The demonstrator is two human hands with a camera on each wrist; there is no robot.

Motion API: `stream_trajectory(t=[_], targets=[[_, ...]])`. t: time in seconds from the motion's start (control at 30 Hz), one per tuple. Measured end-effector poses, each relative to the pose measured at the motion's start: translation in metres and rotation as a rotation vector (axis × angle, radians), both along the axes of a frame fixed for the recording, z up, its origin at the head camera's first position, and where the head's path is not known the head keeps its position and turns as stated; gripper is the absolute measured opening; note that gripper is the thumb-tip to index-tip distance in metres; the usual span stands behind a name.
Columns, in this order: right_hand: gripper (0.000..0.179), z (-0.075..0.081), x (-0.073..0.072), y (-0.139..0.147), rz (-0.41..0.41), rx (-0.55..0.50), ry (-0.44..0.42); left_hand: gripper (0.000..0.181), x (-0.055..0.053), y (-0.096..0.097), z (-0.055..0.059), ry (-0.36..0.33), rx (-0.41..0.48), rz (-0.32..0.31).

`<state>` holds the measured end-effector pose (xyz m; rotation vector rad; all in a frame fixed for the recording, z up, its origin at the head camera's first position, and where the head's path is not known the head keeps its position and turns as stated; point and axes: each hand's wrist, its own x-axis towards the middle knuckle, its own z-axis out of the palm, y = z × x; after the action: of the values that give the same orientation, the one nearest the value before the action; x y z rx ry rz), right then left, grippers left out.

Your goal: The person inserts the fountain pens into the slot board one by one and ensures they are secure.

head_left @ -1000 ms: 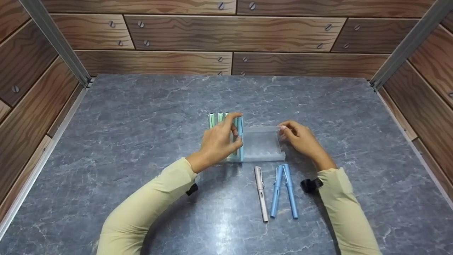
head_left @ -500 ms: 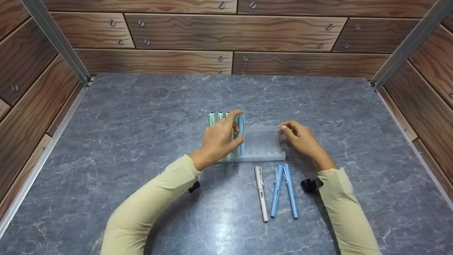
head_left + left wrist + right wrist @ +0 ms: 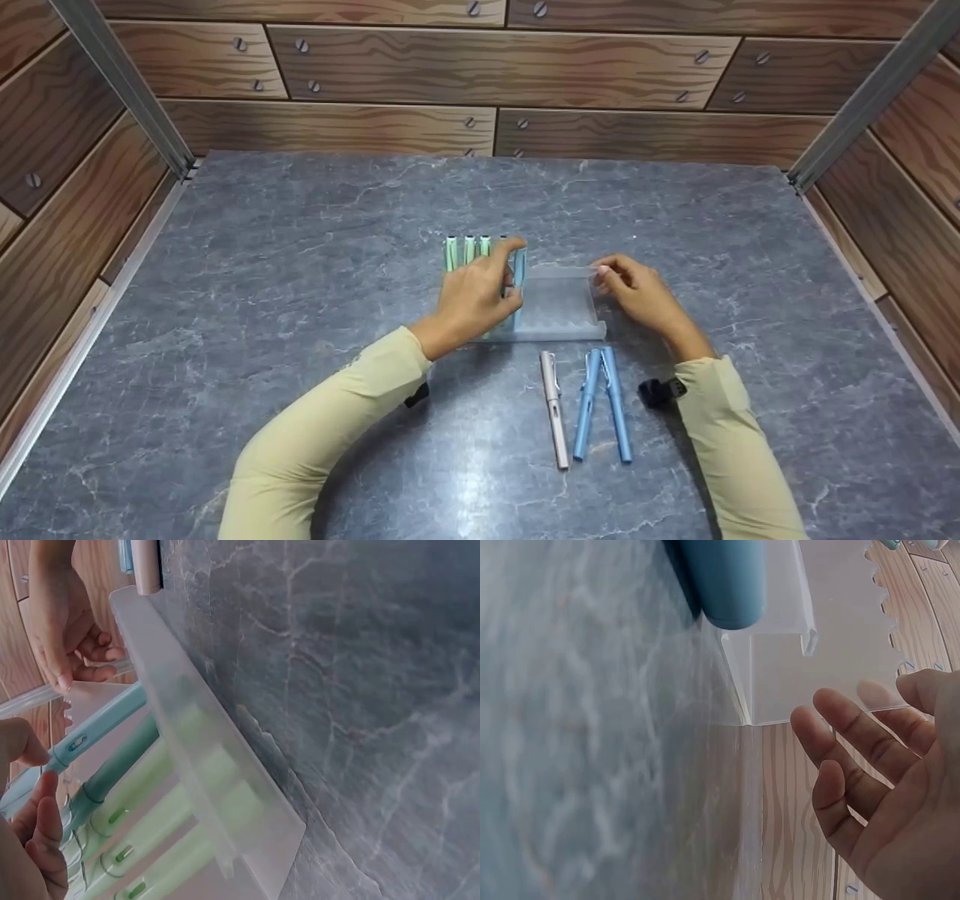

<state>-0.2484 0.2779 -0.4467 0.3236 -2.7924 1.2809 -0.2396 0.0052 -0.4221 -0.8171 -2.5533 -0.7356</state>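
Observation:
A frosted clear plastic pen rack [image 3: 559,304] with a notched edge lies mid-table. Several light green pens [image 3: 146,844] and one dark teal pen [image 3: 112,769] lie side by side in its left part. My left hand [image 3: 476,300] pinches a light blue pen [image 3: 101,724] between thumb and fingers, just right of the teal one. The lower end of that pen reaches the rack's raised front lip in the left wrist view. At the rack's back right corner, my right hand [image 3: 637,296] pinches the sheet's edge, one fingertip showing through the plastic.
In front of the rack lie a silver-pink pen [image 3: 555,411] and two blue pens, the left one [image 3: 587,405] and the right one [image 3: 616,405] nearly touching at their tops. Wood-patterned panels [image 3: 495,67] and metal posts [image 3: 120,90] border the grey marbled table [image 3: 315,217].
My left hand has shifted slightly right with the light blue pen, uncovering more of the green pens' tops. The right hand stays at the rack's corner.

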Motion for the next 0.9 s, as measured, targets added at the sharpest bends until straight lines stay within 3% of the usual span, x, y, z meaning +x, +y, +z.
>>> stream_trajectory(t=[0.3, 0.9], targets=[[0.032, -0.0007, 0.0005, -0.0009, 0.005, 0.0, -0.016, 0.059, 0.0007, 0.0009, 0.0017, -0.054, -0.036, -0.003], [0.032, -0.0004, -0.0002, -0.0007, -0.011, 0.017, -0.015, 0.059, 0.0014, -0.0023, 0.0054, -0.084, -0.051, -0.02]])
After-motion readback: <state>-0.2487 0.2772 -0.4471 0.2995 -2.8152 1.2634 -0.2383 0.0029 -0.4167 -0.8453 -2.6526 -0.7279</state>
